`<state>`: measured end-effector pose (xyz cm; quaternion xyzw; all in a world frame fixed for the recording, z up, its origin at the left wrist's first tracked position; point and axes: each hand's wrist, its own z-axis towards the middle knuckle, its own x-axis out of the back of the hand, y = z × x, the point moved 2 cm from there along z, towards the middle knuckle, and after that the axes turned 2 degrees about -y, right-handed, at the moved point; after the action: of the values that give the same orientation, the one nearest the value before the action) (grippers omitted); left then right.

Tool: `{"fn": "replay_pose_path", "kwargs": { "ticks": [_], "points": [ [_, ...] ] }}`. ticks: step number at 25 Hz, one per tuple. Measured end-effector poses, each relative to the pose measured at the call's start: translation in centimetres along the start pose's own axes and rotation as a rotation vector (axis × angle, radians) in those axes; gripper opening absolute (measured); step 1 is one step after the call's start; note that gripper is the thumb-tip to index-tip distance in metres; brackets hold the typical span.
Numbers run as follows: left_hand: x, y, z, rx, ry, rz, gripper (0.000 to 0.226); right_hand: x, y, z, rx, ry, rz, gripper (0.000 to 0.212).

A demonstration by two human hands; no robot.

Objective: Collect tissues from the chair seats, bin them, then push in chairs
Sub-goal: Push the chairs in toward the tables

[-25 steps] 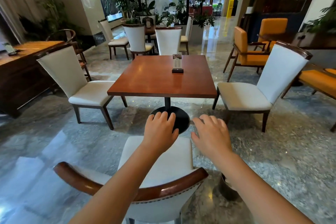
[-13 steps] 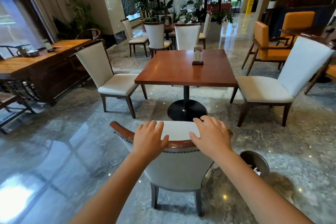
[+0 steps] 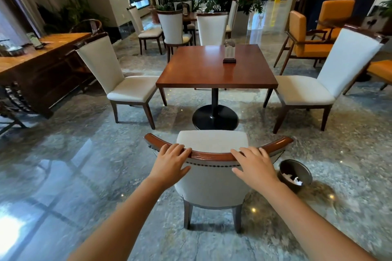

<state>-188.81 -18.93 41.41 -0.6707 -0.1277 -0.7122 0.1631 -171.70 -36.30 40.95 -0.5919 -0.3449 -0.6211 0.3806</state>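
A white chair (image 3: 212,180) with a curved wooden top rail stands right in front of me, its back toward me and its bare seat facing the square wooden table (image 3: 216,70). My left hand (image 3: 170,163) and my right hand (image 3: 254,165) both rest on that rail, fingers over its top edge. Two more white chairs stand pulled out from the table, one to the left (image 3: 118,82) and one to the right (image 3: 314,82), both with bare seats. A small dark bin (image 3: 297,172) with white tissues inside sits on the floor just right of the near chair.
A fourth white chair (image 3: 212,27) is tucked in at the table's far side. A small dark stand (image 3: 229,55) sits on the tabletop. A long wooden counter (image 3: 42,59) runs along the left, orange armchairs (image 3: 307,36) stand at the right, more chairs and plants behind.
My view has pulled back from the near chair. My hands, earlier hovering over its seat, came down onto the top rail of its back.
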Motion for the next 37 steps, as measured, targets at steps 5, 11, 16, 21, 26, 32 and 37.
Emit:
{"fn": "replay_pose_path", "kwargs": {
  "ticks": [5, 11, 16, 21, 26, 32, 37],
  "points": [
    [-0.1, -0.4, 1.3, -0.015, 0.137, -0.070, 0.033, -0.2, -0.4, 0.6, -0.068, 0.057, -0.073, 0.040],
    [-1.3, -2.1, 4.0, -0.028, 0.073, -0.069, 0.039, 0.0, -0.5, 2.7, -0.088, 0.100, -0.136, 0.040],
    [-1.4, -4.7, 8.1, -0.007, 0.063, -0.101, 0.039, 0.2, -0.9, 6.7, -0.130, 0.103, -0.172, 0.036],
    [-2.3, -6.2, 12.0, -0.035, 0.120, -0.102, 0.036, 0.0, 0.5, 10.7, -0.140, 0.111, -0.184, 0.038],
    [-2.7, -6.7, 16.8, -0.041, 0.158, -0.106, 0.033, -0.3, 3.3, 15.2, -0.127, 0.106, -0.193, 0.037],
    [-3.2, -7.1, 24.3, 0.007, 0.111, -0.107, 0.038, -0.5, 7.8, 21.8, -0.083, 0.100, -0.152, 0.036],
    [-3.4, -7.8, 30.3, 0.025, 0.091, -0.110, 0.040, -1.3, 11.2, 27.5, -0.076, 0.077, -0.091, 0.037]
  ]
}}
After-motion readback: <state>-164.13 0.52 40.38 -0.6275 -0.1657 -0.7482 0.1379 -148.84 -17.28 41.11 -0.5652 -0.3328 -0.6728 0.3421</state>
